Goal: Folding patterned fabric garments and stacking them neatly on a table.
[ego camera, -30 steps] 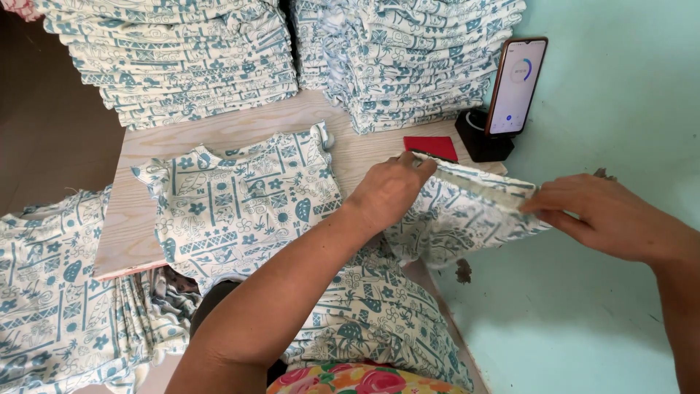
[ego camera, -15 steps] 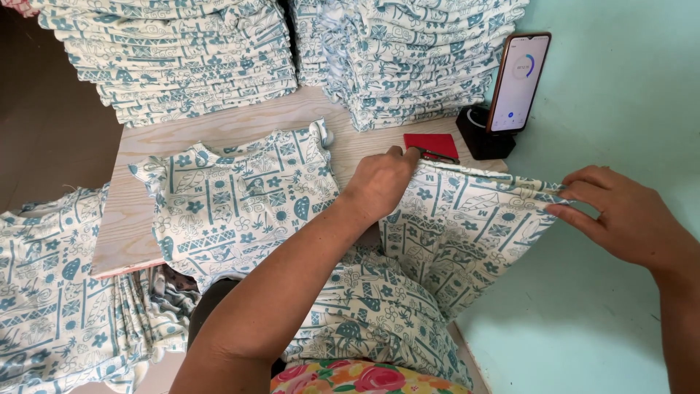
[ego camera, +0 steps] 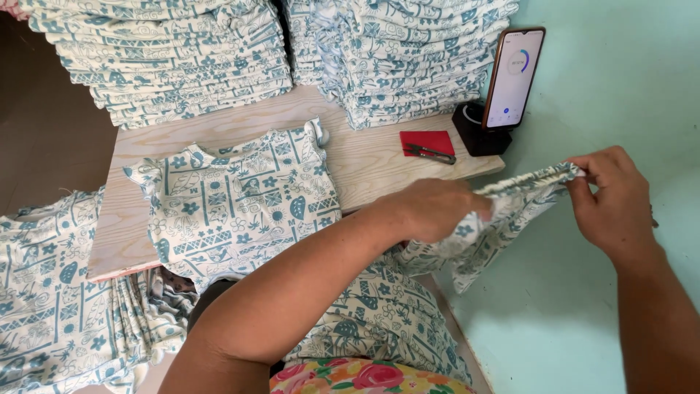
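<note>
Shorts now bunched, waistband stretched level left-right, left hand and right hand each pinching 1 end

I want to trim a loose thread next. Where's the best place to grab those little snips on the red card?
Take the snips by the dark handle end at the left, which lies on the red card. Come from above and the near side: they lie flat, blades pointing right toward the phone stand, which probably blocks that side.
</note>
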